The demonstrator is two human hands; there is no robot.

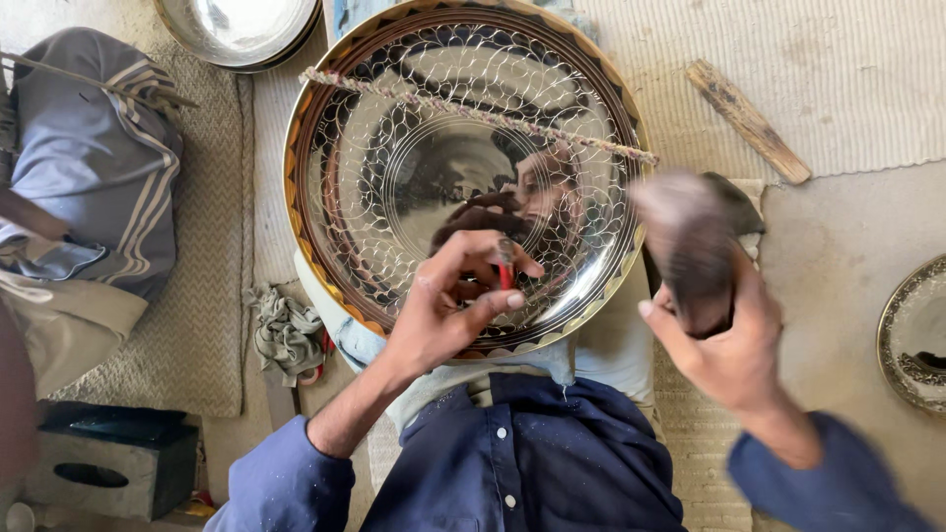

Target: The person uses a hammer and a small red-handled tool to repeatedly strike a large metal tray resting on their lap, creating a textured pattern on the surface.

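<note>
A large shiny round metal tray with an engraved leaf pattern and a gold rim leans on my lap. My left hand pinches a thin red-handled punch upright against the tray's lower centre. My right hand grips a dark wooden mallet, raised and motion-blurred beside the tray's right rim. A twisted cord stretches across the tray's upper part.
A wooden stick lies on the mat at upper right. Another decorated plate sits at the right edge, stacked metal bowls at the top. Folded grey clothing lies left, a rag beside my knee, a dark box lower left.
</note>
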